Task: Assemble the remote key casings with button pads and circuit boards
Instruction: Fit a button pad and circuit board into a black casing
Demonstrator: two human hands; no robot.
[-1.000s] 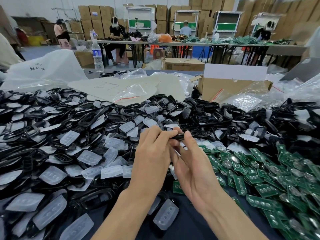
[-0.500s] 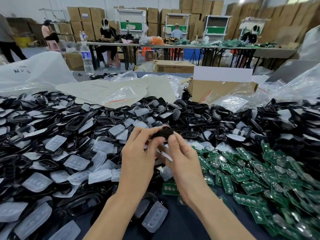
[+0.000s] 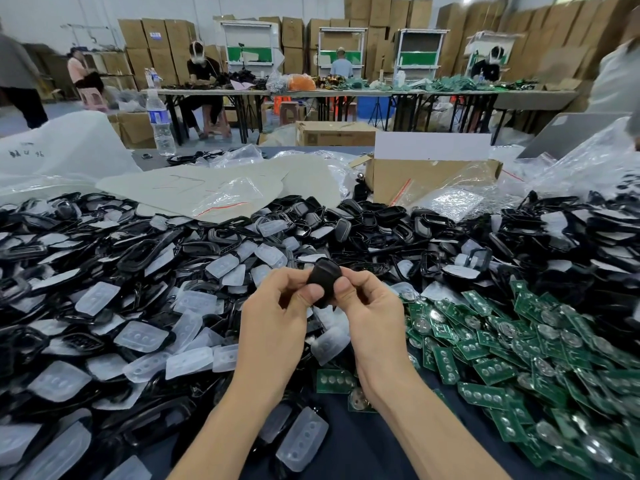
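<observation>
The black casing (image 3: pixel 323 277) is lifted off the bench (image 3: pixel 367 448), pinched between both hands just above the heaps. The left hand (image 3: pixel 277 320) grips its left edge, thumb on the near face and fingers curled behind. The right hand (image 3: pixel 372 317) grips the right edge the same way, and the two thumb tips are nearly touching. Whether a pad and a board already sit inside cannot be told — the near face is dark and the thumbs cover much of it. Judging by the grip, the step is pressing the shell together or checking it, so the pressure should be spread. Both thumbs should work evenly along the edges rather than at one corner, with the fingers behind giving firm backing, so that the shell seats flat and nothing inside is skewed or cracked. It is worth tilting the piece toward the eyes to check the seam all round. The clear button pads (image 3: pixel 140 336) lie in a loose heap to the left of the left hand, mixed among black shells (image 3: pixel 138 254). The green circuit boards (image 3: pixel 491 370) are piled to the right of the right hand. Each heap is within easy reach, so the nearer hand can take the next part while the other steadies the casing.
</observation>
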